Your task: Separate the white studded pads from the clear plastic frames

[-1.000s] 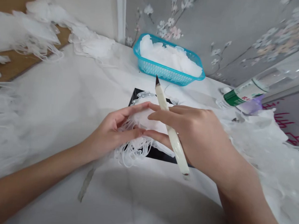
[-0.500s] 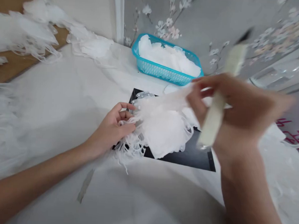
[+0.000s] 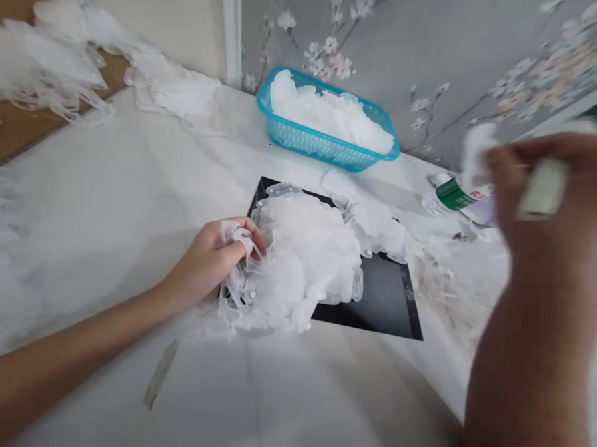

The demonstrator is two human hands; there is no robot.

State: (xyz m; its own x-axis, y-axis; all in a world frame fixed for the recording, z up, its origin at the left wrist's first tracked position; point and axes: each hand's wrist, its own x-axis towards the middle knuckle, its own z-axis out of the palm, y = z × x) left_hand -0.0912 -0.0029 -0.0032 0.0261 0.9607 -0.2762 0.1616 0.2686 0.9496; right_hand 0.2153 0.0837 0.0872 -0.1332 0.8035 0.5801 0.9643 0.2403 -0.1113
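Observation:
My left hand (image 3: 222, 249) has its fingers closed on thin white strands (image 3: 242, 237) at the left edge of a heap of soft white pieces (image 3: 307, 244). That heap lies on a black rectangular board (image 3: 385, 295), with smaller translucent white pieces (image 3: 378, 228) beside it. Raised at the right, my right hand (image 3: 546, 176) pinches a small white piece (image 3: 477, 149), blurred by motion. A pale stick-like tool (image 3: 545, 190) also sits in that hand, its far end hidden.
Behind the board stands a blue basket (image 3: 327, 141) of white pieces. A clear bottle with a green label (image 3: 453, 193) lies at the right. More white pieces (image 3: 178, 94) are piled at the back left, and a tape strip (image 3: 161, 374) is stuck in front.
My right hand has moved right, away from the heap, carrying a white piece. My left hand has closed more around the strands. The heap has spread toward the front left.

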